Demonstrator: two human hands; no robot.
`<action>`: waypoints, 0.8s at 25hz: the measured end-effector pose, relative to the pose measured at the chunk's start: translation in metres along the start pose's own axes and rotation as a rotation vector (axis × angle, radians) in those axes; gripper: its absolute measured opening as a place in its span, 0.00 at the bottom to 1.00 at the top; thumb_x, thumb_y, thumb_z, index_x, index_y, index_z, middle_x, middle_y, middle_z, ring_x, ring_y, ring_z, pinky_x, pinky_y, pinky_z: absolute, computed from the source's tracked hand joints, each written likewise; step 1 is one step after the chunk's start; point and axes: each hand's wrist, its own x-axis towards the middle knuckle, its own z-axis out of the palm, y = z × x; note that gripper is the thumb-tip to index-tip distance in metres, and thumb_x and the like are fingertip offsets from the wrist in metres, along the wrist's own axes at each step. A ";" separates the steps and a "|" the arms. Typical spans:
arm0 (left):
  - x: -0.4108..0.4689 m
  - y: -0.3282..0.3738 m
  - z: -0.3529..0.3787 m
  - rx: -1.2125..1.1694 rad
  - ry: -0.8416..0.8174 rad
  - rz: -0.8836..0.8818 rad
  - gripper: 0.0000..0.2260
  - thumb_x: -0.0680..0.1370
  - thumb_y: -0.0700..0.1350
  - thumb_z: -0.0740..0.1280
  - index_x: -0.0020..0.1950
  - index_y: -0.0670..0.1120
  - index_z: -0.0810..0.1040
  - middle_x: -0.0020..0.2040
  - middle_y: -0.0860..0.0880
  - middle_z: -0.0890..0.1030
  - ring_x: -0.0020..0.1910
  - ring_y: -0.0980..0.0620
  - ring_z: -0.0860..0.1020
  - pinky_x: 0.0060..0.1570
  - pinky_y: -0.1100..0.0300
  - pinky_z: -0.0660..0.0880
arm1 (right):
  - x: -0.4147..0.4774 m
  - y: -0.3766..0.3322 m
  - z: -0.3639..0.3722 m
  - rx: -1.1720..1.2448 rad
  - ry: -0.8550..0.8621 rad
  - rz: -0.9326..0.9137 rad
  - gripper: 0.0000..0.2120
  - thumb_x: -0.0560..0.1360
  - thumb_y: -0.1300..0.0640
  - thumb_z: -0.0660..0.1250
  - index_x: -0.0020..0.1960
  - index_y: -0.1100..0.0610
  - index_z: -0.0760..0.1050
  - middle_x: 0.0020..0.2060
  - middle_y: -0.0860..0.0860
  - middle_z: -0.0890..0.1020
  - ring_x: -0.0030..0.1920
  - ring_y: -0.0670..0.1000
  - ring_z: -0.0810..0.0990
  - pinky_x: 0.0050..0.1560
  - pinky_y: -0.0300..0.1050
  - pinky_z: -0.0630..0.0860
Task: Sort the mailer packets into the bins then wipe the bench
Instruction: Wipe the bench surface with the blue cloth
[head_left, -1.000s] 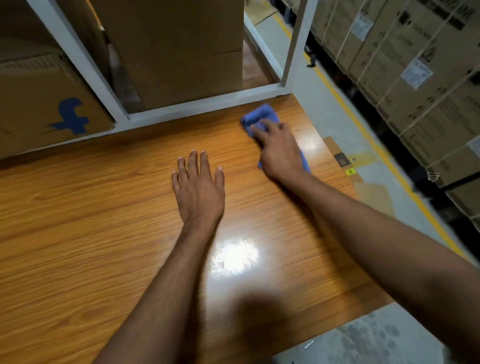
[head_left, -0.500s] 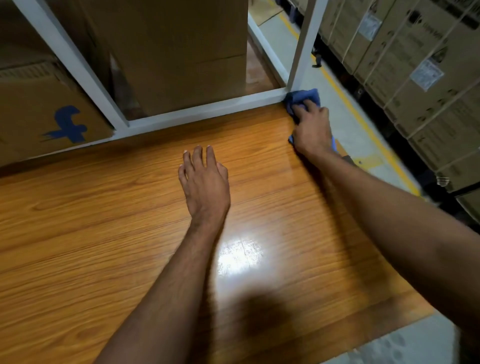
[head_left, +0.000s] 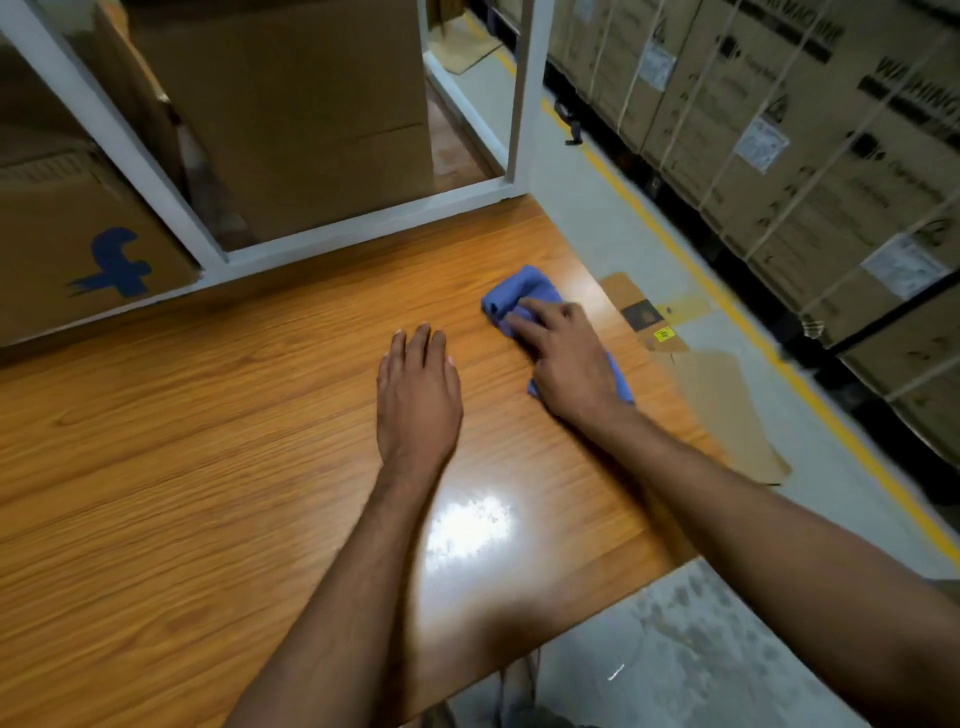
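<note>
left hand: flat on the counter, palm down, fingers straight and close together, holding nothing. About mid-counter, near the right hand, not touching it.

right hand: on top of the blue cloth, palm down, fingers stretched forward over it, pressing it onto the wood. Reads as a flat press, not a pinch. The fingertips blur into the fabric, so I can't tell if any of them hook under it.

blue cloth: bunched up, lying on the counter near its right edge, toward the far right corner but apart from the white frame along the back. Most of it sticks out ahead of my fingertips. A strip shows on the right side by my wrist.

Counter top is glossy wood grain, with a bright glare spot between my forearms.

Behind the white frame: a big cardboard box, and left of it a box with a blue mark.

Right of the counter: grey floor with flattened cardboard lying just beside the counter edge. Past that a yellow line, then stacked cartons with straps and white labels.
</note>
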 end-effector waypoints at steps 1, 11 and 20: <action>-0.007 0.001 0.000 -0.011 0.006 0.002 0.21 0.86 0.47 0.56 0.78 0.44 0.70 0.79 0.45 0.68 0.80 0.42 0.62 0.78 0.46 0.60 | -0.031 -0.018 0.010 0.008 -0.048 -0.103 0.32 0.63 0.56 0.64 0.68 0.54 0.78 0.69 0.53 0.76 0.59 0.57 0.71 0.61 0.50 0.72; -0.046 0.003 -0.007 0.003 -0.008 -0.010 0.20 0.87 0.48 0.54 0.78 0.45 0.69 0.79 0.48 0.68 0.80 0.47 0.62 0.78 0.46 0.59 | -0.075 -0.011 -0.016 -0.012 0.001 -0.006 0.31 0.66 0.56 0.60 0.69 0.56 0.78 0.69 0.55 0.77 0.60 0.60 0.73 0.59 0.53 0.74; -0.099 -0.007 -0.015 -0.030 -0.010 -0.014 0.20 0.86 0.48 0.55 0.78 0.45 0.70 0.79 0.45 0.68 0.80 0.43 0.62 0.78 0.45 0.59 | -0.106 0.006 -0.025 -0.069 0.090 0.210 0.29 0.70 0.59 0.57 0.69 0.57 0.78 0.69 0.56 0.76 0.58 0.61 0.72 0.60 0.57 0.73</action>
